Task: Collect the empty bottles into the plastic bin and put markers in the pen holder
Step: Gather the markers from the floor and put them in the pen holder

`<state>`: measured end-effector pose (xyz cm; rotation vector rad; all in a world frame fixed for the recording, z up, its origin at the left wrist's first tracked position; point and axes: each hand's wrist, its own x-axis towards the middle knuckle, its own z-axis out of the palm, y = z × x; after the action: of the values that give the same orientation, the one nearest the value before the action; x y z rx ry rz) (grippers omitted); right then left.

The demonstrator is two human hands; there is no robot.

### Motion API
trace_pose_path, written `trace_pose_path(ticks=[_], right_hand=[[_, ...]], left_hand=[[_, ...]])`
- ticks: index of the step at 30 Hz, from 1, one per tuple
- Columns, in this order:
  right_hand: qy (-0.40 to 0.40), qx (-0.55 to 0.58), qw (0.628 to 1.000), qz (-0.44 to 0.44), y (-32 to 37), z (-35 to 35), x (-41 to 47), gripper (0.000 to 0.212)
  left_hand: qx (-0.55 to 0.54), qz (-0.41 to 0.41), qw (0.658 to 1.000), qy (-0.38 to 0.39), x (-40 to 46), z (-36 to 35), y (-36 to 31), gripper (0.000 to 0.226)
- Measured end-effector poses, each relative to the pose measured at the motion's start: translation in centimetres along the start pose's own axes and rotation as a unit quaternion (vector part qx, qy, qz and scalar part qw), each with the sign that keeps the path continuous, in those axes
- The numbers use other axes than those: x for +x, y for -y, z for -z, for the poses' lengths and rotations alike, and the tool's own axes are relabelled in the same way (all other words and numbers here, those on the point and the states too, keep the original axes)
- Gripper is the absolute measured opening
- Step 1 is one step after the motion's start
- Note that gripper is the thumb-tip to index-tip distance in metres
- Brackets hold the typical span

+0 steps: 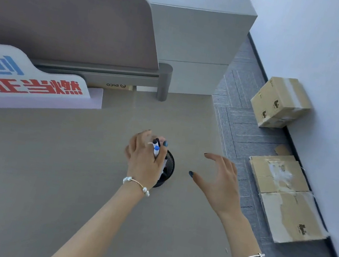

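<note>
Desk (42, 185), grey-beige top, seen from above. Left hand (144, 160) near frame centre, fingers curled round markers (156, 148): one white barrel with a blue band, a black cap beside it, count not certain. The markers stand up out of the fist, caps uppermost.

Holder (167, 168), black mesh cup, sits on the desk at 3 o'clock of the left hand, touching or just behind it; the hand covers most of its left side and mouth. Dark shapes inside the cup, possibly pens already there; cannot say.

Right hand (216, 178) at 3 o'clock of the holder, apart from it, fingers spread and relaxed, holding nothing. It hovers over the desk edge.

No bottles and no bin in view. Judged: marker step in hand, bottle step cannot be assessed from here.

At 10 o'clock, a white sign (26, 79) with red and blue lettering lies under a grey partition (69, 22). Cardboard boxes (280, 102) on the floor at 2 to 4 o'clock, along the wall.

Risks, as judged:
- Holder is light mesh and near the desk edge; a knock from the left knuckles on the way in could tip it or slide it toward the floor. The right hand is not steadying it
- Markers held in a bunch: if let go above the rim and not inside it, one may catch the rim and roll off the desk
- Mouth is hidden by the hand, so aim is partly blind
</note>
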<state>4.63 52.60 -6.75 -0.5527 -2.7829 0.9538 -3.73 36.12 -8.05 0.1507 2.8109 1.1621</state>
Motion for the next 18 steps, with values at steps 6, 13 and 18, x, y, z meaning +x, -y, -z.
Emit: trace_pose_path(ticks=[6,13,18], right_hand=[[0.009,-0.007,1.000,-0.002,-0.4,0.0,-0.2,0.052],[0.021,-0.005,1.000,0.006,1.2,-0.5,-0.4,0.051],[0.023,-0.003,1.000,0.012,2.1,-0.4,-0.7,0.051]], left_hand=[[0.091,0.006,0.995,0.034,-0.9,0.5,2.1,0.057],[0.134,-0.028,0.990,0.046,-1.0,1.4,2.2,0.056],[0.136,-0.040,0.989,0.045,-1.6,1.8,1.7,0.056]])
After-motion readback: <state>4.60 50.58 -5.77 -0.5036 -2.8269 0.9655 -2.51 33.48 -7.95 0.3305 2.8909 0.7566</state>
